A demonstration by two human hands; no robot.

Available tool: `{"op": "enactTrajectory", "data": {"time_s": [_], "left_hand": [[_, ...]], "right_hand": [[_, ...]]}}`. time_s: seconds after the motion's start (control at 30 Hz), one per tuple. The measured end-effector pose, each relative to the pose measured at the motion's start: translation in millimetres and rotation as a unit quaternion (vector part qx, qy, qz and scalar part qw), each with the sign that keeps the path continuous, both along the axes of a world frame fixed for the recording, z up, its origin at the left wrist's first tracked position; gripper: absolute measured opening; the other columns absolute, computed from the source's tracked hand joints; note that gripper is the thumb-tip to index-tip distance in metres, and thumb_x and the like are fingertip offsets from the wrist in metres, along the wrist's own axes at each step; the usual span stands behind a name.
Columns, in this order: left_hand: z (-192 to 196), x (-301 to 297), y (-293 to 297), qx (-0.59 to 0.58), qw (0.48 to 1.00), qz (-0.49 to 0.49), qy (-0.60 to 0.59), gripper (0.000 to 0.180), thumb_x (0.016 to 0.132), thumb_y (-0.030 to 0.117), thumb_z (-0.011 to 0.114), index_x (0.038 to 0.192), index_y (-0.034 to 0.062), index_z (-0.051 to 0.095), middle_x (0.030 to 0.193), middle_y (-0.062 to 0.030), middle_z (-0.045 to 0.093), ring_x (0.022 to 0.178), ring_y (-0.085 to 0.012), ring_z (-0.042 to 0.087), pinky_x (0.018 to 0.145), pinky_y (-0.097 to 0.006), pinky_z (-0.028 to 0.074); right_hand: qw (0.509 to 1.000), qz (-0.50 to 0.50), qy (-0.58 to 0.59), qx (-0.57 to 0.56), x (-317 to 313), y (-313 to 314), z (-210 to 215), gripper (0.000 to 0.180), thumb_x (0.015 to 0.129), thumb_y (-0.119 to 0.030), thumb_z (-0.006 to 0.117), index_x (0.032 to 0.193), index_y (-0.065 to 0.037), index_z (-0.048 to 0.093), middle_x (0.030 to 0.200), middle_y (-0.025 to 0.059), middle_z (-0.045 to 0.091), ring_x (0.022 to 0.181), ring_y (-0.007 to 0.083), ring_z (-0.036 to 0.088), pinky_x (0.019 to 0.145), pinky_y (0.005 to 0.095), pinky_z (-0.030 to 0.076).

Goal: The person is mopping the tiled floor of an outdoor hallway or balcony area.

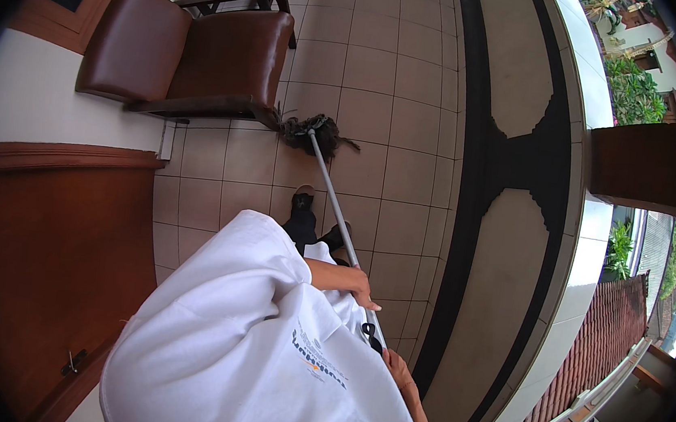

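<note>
At the centre of the frame, the left hand (358,285) is wrapped around the metal mop handle (337,204), while lower down the right hand (395,366) clasps the handle's top end. The handle slants toward the upper middle, where the dark mop head (311,133) rests on the beige tiled floor (389,102) just beside the brown leather chair (206,60) at upper left. A wooden door (40,264) fills the lower left.

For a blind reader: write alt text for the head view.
A person in a white shirt grips a mop handle with both hands, the mop head on a beige tiled floor beside a brown padded chair.
</note>
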State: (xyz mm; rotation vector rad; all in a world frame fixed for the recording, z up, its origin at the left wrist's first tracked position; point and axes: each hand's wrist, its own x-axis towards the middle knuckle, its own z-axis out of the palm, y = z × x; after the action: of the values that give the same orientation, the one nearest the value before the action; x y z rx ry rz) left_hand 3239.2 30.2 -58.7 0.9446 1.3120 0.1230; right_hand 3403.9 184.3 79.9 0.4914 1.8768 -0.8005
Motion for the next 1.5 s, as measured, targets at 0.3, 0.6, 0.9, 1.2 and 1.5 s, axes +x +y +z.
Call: {"op": "enactTrajectory", "data": {"time_s": [0.3, 0.6, 0.9, 1.2, 1.5], "left_hand": [[-49, -89, -101, -0.185, 0.908, 0.321, 0.194, 0.095, 0.083, 0.062, 0.035, 0.137, -0.0073, -0.003, 0.143, -0.0291, -0.006, 0.134, -0.0402, 0.0, 0.108, -0.047, 0.012], [-92, -215, -206, -0.11, 0.835, 0.497, 0.206, 0.083, 0.084, 0.045, 0.038, 0.139, -0.0008, -0.002, 0.146, -0.0192, -0.007, 0.136, -0.0315, 0.01, 0.109, -0.038, 0.015], [-100, -116, -163, -0.09, 0.884, 0.425, 0.174, 0.096, 0.079, 0.054, 0.042, 0.136, -0.0083, -0.003, 0.141, -0.0314, -0.002, 0.128, -0.0385, 0.028, 0.104, -0.038, 0.027], [-38, 58, -48, 0.01, 0.962, 0.234, 0.141, 0.093, 0.077, 0.063, 0.039, 0.128, -0.0143, 0.029, 0.128, -0.0374, 0.032, 0.118, -0.0409, 0.042, 0.098, -0.04, 0.035], [0, 154, 39, 0.064, 0.988, -0.01, -0.137, 0.072, 0.079, 0.054, 0.044, 0.124, -0.0012, 0.046, 0.128, -0.0212, 0.045, 0.121, -0.0328, 0.039, 0.099, -0.042, 0.031]], "right_hand": [[0.993, 0.089, 0.072, -0.017, -131, -93, -98, 0.049, 0.093, -0.041, 0.024, 0.098, -0.002, 0.053, 0.092, 0.0266, 0.058, 0.092, 0.0444, 0.053, 0.081, 0.0479, 0.042], [0.997, 0.004, 0.019, -0.075, -280, -187, -106, 0.052, 0.094, -0.044, 0.022, 0.082, 0.0, 0.047, 0.05, 0.0067, 0.045, 0.032, 0.0176, 0.045, 0.031, 0.0315, 0.038], [0.995, 0.062, 0.077, 0.023, -159, -146, -116, 0.055, 0.093, -0.045, 0.021, 0.099, 0.0, 0.053, 0.091, 0.025, 0.059, 0.078, 0.0386, 0.058, 0.069, 0.0444, 0.046], [0.998, 0.021, 0.046, 0.041, 49, -22, -64, 0.049, 0.092, -0.043, 0.028, 0.094, -0.001, 0.052, 0.089, 0.0266, 0.059, 0.088, 0.0446, 0.054, 0.077, 0.0481, 0.043], [0.981, -0.191, 0.039, -0.014, 201, 16, 33, 0.033, 0.092, -0.03, 0.043, 0.117, -0.01, 0.053, 0.076, 0.0093, 0.058, 0.072, 0.017, 0.053, 0.07, 0.0288, 0.043]]}}
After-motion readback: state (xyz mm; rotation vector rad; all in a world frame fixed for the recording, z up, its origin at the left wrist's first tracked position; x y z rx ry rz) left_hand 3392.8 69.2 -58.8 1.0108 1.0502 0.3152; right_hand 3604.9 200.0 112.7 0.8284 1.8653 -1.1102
